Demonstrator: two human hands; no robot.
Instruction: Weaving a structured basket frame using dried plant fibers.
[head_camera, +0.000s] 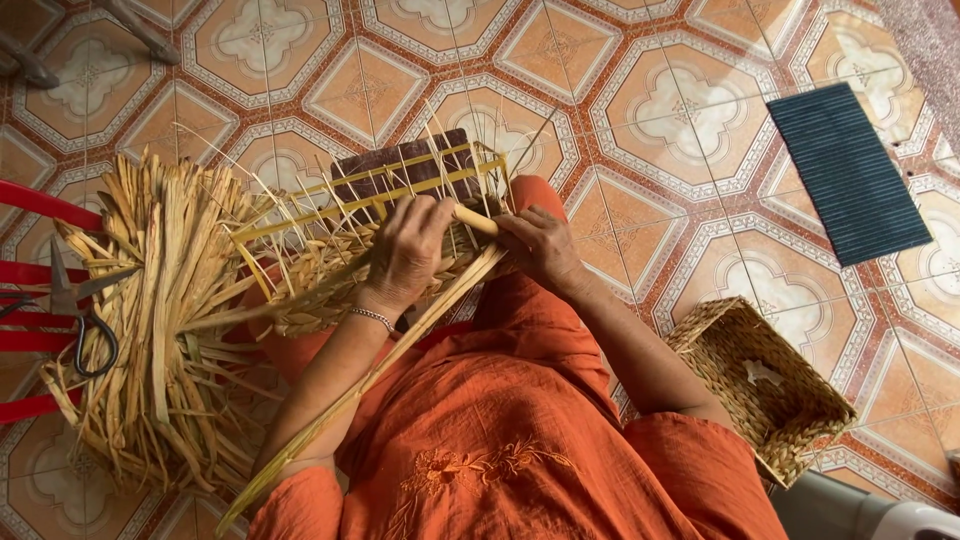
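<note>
1. Resting on the lap of a person in an orange garment, a half-woven straw basket (330, 270) is built over a yellow wire frame (380, 195), with loose straw ends sticking out around it.
2. The left hand (410, 250) lies on top of the weave, fingers curled down and clamped on the woven strands; a thin bracelet (372, 317) sits at its wrist.
3. The right hand (540, 245) is just beside it, fingers pinched together on a pale straw strand (478, 220) that runs between the two hands.
4. A long straw strip (360, 390) trails from the work down across the lap.
5. A bundle of dried straw (160, 320) lies on the tiled floor (640, 120) on the left, with scissors (85, 320) touching its outer edge.
6. A finished rectangular woven basket (765, 395) stands on the floor to the right, well apart from a dark ribbed mat (850, 170).
</note>
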